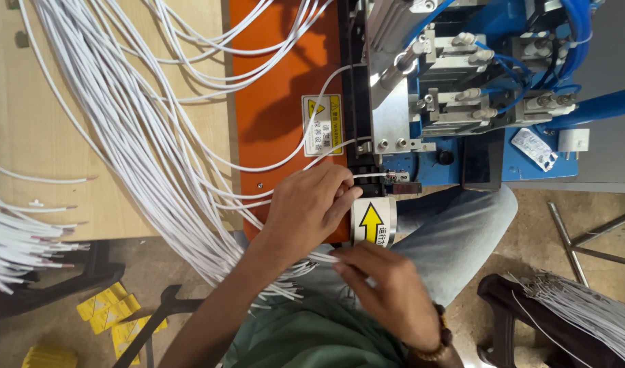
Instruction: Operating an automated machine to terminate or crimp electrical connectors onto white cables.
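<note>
Hands pinch white wires: left (305, 208) feeding one, tip hidden; right (380, 283) gripping ends.

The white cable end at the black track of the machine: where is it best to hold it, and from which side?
Grip the white cable just behind its tip, from the person's side, as the left hand does: the tip lies level, pointing at the black track.

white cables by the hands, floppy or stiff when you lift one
Probably floppy: the white cables sag in loose curves off the wooden table. Likely light, since the left hand pinches one with fingertips. Smooth sheath may slip.
</note>
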